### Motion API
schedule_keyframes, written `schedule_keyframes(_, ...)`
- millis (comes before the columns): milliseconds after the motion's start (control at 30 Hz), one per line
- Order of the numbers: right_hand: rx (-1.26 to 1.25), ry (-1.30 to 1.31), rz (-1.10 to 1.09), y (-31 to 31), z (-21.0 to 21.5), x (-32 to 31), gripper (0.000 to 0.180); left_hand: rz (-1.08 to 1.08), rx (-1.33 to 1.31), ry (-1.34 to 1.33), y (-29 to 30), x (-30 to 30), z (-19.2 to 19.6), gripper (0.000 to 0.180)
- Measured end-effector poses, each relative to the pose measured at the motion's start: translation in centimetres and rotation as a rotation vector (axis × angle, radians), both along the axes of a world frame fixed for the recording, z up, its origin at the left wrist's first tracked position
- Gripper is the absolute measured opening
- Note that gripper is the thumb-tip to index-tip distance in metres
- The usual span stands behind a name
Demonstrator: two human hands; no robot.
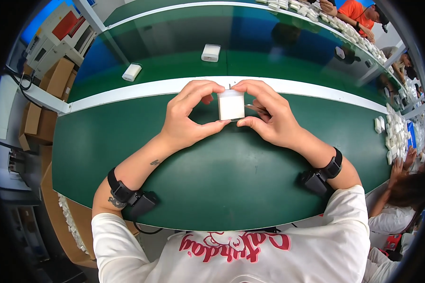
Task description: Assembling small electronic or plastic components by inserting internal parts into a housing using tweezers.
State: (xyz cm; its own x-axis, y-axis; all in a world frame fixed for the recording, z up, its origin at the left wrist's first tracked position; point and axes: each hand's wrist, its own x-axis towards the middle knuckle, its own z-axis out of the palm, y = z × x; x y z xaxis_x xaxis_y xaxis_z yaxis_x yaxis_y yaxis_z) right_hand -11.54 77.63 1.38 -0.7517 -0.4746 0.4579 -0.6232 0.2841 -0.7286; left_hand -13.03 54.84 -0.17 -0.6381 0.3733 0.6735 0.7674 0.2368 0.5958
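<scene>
Between my two hands, near the far edge of the green table, is a small white box with a clear plastic cover [232, 105]. My left hand [186, 117] grips its left side, with the index finger at the top corner and the thumb at the bottom. The right corners are pinched the same way by my right hand [275, 117], whose other fingers curl behind. A thin strip shows by those curled fingers, too small to name. Past the white rail, two similar white boxes, one on the left [132, 72] and one nearer the middle [211, 53], lie on a green surface.
A white rail [141, 89] runs along the table's [212, 188] far edge. Many white boxes [396, 134] are heaped at the right, by another person's hands. Cardboard boxes [33, 120] stand at the left. More people work at the far right.
</scene>
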Motion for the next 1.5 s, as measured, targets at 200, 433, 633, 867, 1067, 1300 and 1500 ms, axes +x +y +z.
schedule_keyframes(200, 0.062, 0.204, -0.002, 0.0, -0.4, -0.4, 0.055, -0.145, 0.117, -0.588, -0.6, 0.2, -1.2, 0.048)
schedule_keyframes(433, -0.265, -0.398, -0.018, -1.0, -1.1, 0.4, 0.049, -0.251, 0.176, -0.74, 0.2, 1.3, -0.7, 0.062)
schedule_keyframes(633, -0.16, -0.383, 0.079, -0.6, -0.4, 0.3, 0.063, -0.215, 0.101, -0.567, -0.5, 1.2, -0.6, 0.062)
schedule_keyframes(867, -0.024, -0.211, 0.008, -0.1, -0.8, 0.3, 0.07, -0.223, 0.04, -0.497, -0.5, 1.2, -0.6, 0.064)
schedule_keyframes(1067, 0.004, -0.131, -0.012, -0.2, -1.2, 0.1, 0.071, -0.211, 0.028, -0.48, -0.5, 1.3, -0.5, 0.059)
schedule_keyframes(1300, 0.132, 0.022, -0.053, -0.1, -1.8, -0.4, 0.084, -0.21, 0.005, -0.832, -0.8, 0.7, -0.3, 0.054)
schedule_keyframes(1500, 0.196, -0.007, -0.303, 0.0, -1.5, -0.8, 0.032, -0.037, 0.572, -0.871, 0.3, 0.4, -0.4, 0.062)
